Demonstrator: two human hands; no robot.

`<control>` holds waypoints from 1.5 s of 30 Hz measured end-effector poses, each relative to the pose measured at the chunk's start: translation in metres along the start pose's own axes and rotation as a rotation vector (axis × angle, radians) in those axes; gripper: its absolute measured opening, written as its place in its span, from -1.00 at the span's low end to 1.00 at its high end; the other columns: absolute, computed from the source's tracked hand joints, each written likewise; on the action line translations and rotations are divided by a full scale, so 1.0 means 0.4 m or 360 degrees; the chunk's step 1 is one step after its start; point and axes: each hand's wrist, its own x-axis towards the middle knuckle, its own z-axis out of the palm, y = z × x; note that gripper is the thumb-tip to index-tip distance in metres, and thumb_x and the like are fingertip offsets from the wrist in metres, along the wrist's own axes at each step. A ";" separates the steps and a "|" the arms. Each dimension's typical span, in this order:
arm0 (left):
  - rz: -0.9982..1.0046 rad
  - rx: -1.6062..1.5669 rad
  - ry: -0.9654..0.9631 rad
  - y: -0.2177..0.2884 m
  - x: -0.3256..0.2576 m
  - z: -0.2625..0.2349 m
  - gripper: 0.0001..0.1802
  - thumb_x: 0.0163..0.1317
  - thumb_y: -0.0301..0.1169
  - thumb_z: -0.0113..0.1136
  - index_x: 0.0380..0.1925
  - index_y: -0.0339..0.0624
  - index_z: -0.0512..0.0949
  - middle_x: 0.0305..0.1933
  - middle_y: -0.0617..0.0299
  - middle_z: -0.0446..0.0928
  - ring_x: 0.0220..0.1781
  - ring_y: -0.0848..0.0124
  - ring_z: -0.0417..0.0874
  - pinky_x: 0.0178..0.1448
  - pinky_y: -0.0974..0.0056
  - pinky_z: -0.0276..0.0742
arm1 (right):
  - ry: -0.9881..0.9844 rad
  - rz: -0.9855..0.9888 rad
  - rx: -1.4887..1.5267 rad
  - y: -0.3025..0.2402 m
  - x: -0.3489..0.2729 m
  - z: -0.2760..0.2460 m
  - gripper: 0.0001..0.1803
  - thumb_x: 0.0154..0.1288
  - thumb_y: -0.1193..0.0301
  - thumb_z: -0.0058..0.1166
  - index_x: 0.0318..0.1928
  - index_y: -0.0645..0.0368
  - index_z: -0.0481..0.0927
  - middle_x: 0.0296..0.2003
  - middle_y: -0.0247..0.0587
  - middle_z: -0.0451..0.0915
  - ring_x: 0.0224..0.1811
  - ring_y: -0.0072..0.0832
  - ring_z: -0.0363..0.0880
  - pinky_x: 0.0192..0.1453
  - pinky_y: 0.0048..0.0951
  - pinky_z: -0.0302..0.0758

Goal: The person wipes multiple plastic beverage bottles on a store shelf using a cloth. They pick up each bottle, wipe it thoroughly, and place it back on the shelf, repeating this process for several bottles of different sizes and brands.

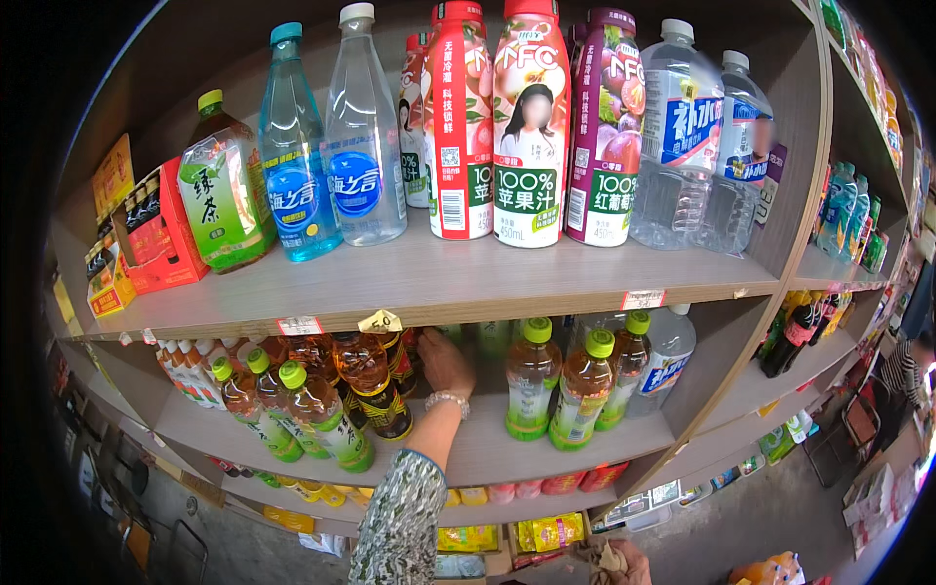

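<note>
My left hand (445, 363), with a pearl bracelet on the wrist and a patterned sleeve, reaches deep into the middle shelf (487, 448). It is between dark-labelled amber tea bottles (375, 385) on its left and green-capped tea bottles (531, 380) on its right. The fingertips are hidden under the upper shelf's front edge (439, 312), so I cannot tell what they touch. My right hand (624, 565) is low at the bottom edge, closed on a crumpled beige cloth (606, 554).
The top shelf carries a green tea bottle (222, 185), two clear blue-labelled bottles (331, 136), tall juice bottles (531, 127) and water bottles (682, 136). A red carton (161, 239) stands at the far left. More shelving runs off to the right (838, 224). A person (902, 375) stands at the right edge.
</note>
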 end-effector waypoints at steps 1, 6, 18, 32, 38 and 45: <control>0.0038 0.0010 0.0060 0.005 -0.016 -0.008 -0.25 0.05 -0.32 0.42 0.18 -0.38 0.26 0.22 -0.24 0.39 0.24 -0.14 0.42 0.22 -0.03 0.44 | 0.0002 -0.0009 0.0002 0.002 0.001 0.000 -0.57 0.31 0.43 0.02 0.17 0.32 0.51 -0.05 0.28 0.62 0.04 0.07 0.62 0.12 -0.12 0.52; 0.0422 -0.0548 0.0062 0.038 -0.042 -0.019 -0.37 0.04 -0.33 0.42 0.09 -0.33 0.40 0.10 -0.24 0.50 0.09 -0.13 0.55 0.10 -0.06 0.51 | 0.0000 0.0119 -0.0097 0.020 -0.014 -0.007 -0.55 0.30 0.44 0.01 0.19 0.32 0.51 -0.05 0.29 0.62 0.06 0.09 0.62 0.14 -0.10 0.51; 0.0220 -0.0432 -0.0277 0.089 0.006 0.061 -0.45 0.00 -0.11 0.49 -0.16 -0.30 0.57 -0.11 -0.17 0.64 -0.02 -0.10 0.63 -0.03 -0.05 0.56 | -0.0091 0.0379 0.0195 0.148 -0.030 0.023 -0.48 0.25 0.38 0.07 0.24 0.20 0.48 0.07 0.34 0.53 0.19 0.20 0.47 0.31 -0.02 0.38; 0.0326 -0.0501 -0.0355 -0.017 -0.214 -0.264 -0.41 -0.09 -0.35 0.47 -0.12 -0.34 0.37 -0.15 -0.19 0.55 -0.07 -0.12 0.60 0.00 -0.03 0.52 | -0.0221 -0.0133 0.0057 -0.128 0.074 0.046 -0.35 0.30 0.36 0.14 0.38 0.22 0.34 0.15 0.17 0.56 0.26 -0.10 0.51 0.35 -0.25 0.40; 0.0317 -0.1149 -0.0402 -0.075 -0.320 -0.296 -0.35 0.05 -0.49 0.35 0.13 -0.38 0.27 -0.02 -0.16 0.53 0.00 -0.06 0.61 0.05 0.05 0.52 | 0.0147 -0.1339 -0.0047 -0.426 0.278 0.082 -0.52 0.19 0.42 0.29 0.11 0.34 0.52 0.05 0.16 0.53 0.03 -0.03 0.59 0.14 -0.17 0.53; 0.0612 -0.0870 -0.0190 -0.108 -0.320 -0.273 -0.27 0.08 -0.43 0.38 0.24 -0.34 0.26 0.07 -0.14 0.51 0.07 -0.11 0.59 0.10 0.06 0.52 | 0.0184 -0.1266 -0.0659 -0.688 0.547 0.330 -0.40 -0.05 0.56 0.26 0.12 0.06 0.58 0.00 0.30 0.46 -0.05 0.15 0.54 0.07 -0.05 0.57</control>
